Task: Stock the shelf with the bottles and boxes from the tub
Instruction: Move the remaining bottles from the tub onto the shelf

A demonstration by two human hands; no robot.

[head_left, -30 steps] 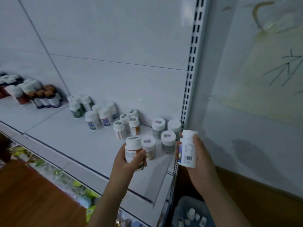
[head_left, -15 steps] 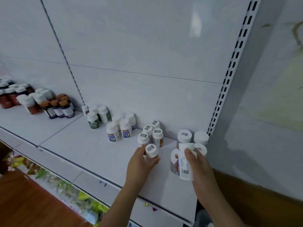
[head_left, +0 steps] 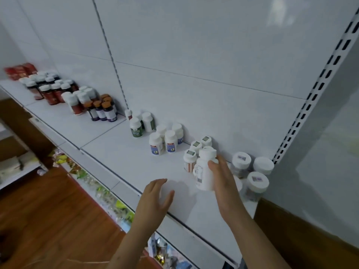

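The right hand [head_left: 223, 183] grips a tall white bottle [head_left: 205, 171] from its right side, fingers curled over the upper body just under the cap and the thumb side hidden behind it. The bottle stands nearly upright, tilted a little to the left, its barcode label facing left; whether its base touches the shelf [head_left: 120, 152] cannot be told. The right forearm runs up from the lower right, wrist almost straight.

The left hand [head_left: 155, 199] holds nothing. Its fingers are straight and slightly spread, palm turned toward the right, hovering over the shelf's front edge just left of the held bottle. The left forearm comes up from the bottom centre.

Just behind and left of the held bottle stands a cluster of small white-capped bottles [head_left: 191, 158] with square stickers on their lids, the rear ones against the back panel. At the shelf's right end, near the slotted upright [head_left: 310, 98], 3 wide-lidded jars [head_left: 256, 183] stand together, partly behind the right wrist.

Further left along the back edge stand blue-labelled white bottles [head_left: 163, 142], then green-labelled bottles [head_left: 138, 127]. On the next shelf section to the left are brown-capped dark bottles [head_left: 103, 111], red-bodied white-capped bottles [head_left: 54, 92] and, at the far left end, red boxes [head_left: 19, 71]. Below the shelf's front edge a lower shelf holds bright packets [head_left: 108, 199], over a wooden floor [head_left: 48, 220].
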